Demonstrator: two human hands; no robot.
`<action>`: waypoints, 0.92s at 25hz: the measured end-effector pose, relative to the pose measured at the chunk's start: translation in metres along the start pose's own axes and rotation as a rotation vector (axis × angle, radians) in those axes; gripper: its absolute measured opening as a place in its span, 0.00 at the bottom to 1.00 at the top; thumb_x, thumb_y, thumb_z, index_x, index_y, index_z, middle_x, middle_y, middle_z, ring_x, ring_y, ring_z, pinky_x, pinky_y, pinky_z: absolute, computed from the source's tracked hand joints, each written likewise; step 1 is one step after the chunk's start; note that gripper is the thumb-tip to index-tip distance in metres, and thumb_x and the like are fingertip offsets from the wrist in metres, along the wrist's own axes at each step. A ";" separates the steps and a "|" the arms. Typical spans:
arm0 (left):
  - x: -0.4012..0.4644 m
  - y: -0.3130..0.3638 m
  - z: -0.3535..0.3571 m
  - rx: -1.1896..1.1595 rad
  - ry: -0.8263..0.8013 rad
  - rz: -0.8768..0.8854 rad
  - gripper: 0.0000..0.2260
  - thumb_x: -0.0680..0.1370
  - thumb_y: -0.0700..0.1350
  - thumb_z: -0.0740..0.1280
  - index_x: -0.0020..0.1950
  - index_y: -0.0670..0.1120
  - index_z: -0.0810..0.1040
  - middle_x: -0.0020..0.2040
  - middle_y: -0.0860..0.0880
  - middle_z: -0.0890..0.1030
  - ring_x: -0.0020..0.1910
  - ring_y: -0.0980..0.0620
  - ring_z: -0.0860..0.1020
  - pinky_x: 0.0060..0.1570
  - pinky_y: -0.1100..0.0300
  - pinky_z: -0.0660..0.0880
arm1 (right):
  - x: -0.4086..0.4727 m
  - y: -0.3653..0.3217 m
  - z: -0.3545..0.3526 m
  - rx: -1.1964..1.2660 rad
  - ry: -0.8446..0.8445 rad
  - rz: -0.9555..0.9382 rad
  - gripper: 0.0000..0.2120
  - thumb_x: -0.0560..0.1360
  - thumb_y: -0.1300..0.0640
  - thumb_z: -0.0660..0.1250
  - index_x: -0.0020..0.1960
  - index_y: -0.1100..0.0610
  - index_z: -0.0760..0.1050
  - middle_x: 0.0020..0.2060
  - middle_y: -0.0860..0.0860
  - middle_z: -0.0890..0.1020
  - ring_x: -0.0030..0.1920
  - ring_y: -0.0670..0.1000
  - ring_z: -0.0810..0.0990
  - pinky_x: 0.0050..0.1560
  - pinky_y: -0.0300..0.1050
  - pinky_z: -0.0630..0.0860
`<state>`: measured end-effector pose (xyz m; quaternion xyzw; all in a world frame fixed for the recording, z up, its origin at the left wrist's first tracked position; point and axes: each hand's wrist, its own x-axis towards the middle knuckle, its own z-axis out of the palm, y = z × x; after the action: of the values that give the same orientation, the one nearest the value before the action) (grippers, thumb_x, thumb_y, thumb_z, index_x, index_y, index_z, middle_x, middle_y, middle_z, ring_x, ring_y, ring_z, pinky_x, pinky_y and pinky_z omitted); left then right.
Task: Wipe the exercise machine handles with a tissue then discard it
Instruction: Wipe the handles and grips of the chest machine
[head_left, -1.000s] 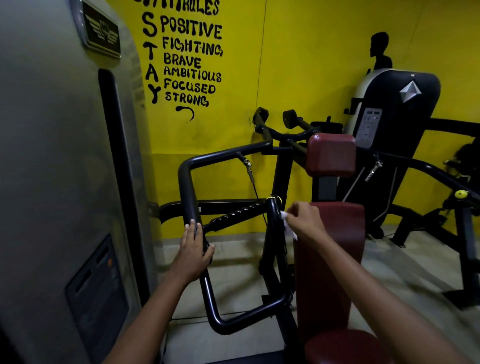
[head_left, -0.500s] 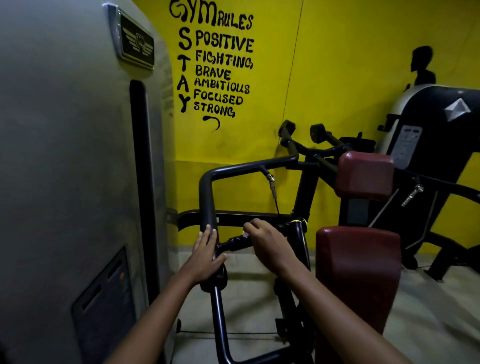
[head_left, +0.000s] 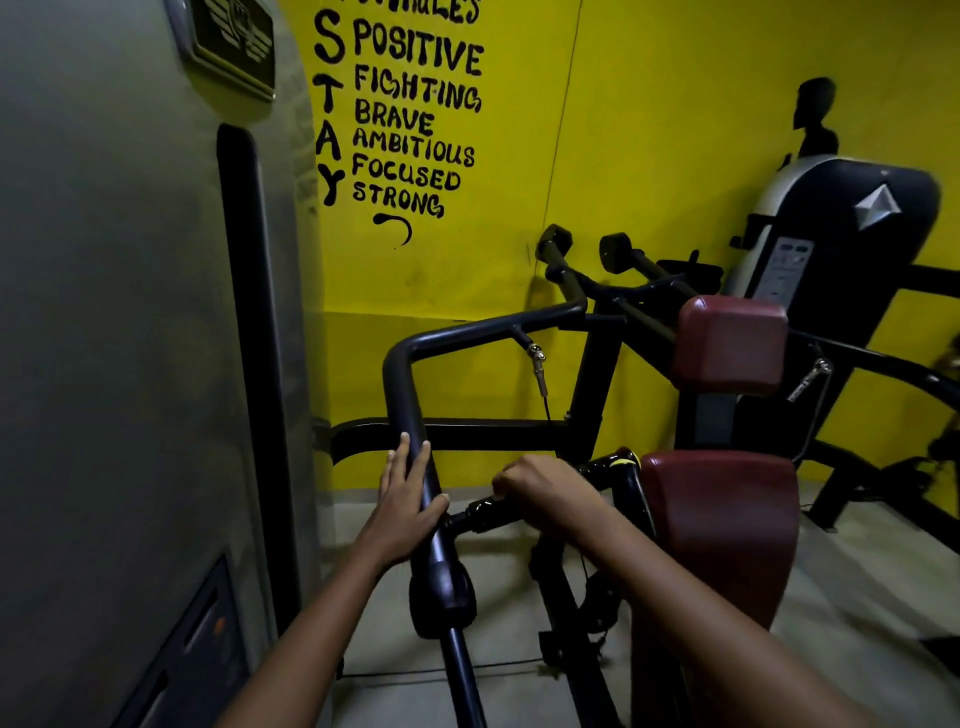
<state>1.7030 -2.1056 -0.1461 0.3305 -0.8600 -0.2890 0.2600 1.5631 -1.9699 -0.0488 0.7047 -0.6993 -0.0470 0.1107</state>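
R hand has slid further left along the horizontal grip since half a sec ago; fingers curled round it, tissue hidden. L hand stays on the upright bar; fingers straight, thumb across.

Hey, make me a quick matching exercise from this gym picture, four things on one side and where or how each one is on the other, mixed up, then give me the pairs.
Things:
1. left hand
2. right hand
3. upper red pad
4. painted words

Places or states:
A. on the yellow wall
B. curled round the horizontal ribbed handle
C. above the larger red pad
D. fingers straight along the upright black bar

Pairs: 1-D, 2-B, 3-C, 4-A
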 end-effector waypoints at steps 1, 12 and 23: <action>0.000 0.000 0.001 -0.015 0.002 0.006 0.33 0.80 0.49 0.62 0.78 0.52 0.44 0.77 0.52 0.34 0.77 0.48 0.38 0.73 0.49 0.49 | 0.001 0.007 -0.005 -0.038 -0.012 0.045 0.06 0.76 0.63 0.63 0.50 0.61 0.78 0.42 0.56 0.81 0.46 0.58 0.82 0.45 0.50 0.79; -0.003 0.003 0.001 -0.034 -0.011 0.013 0.33 0.80 0.50 0.61 0.78 0.52 0.44 0.77 0.52 0.33 0.76 0.48 0.36 0.73 0.49 0.47 | -0.002 0.036 -0.025 -0.189 -0.049 0.503 0.10 0.75 0.67 0.63 0.54 0.60 0.78 0.46 0.54 0.81 0.48 0.57 0.82 0.41 0.46 0.76; -0.005 0.004 0.001 -0.008 -0.018 -0.013 0.32 0.81 0.51 0.60 0.78 0.51 0.43 0.77 0.51 0.34 0.76 0.46 0.37 0.73 0.49 0.48 | 0.013 -0.051 -0.007 -0.031 -0.039 0.155 0.06 0.75 0.62 0.67 0.50 0.63 0.77 0.46 0.60 0.80 0.48 0.61 0.80 0.38 0.47 0.70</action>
<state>1.7036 -2.0995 -0.1456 0.3325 -0.8590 -0.2970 0.2516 1.6149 -1.9821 -0.0521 0.6457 -0.7528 -0.0630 0.1112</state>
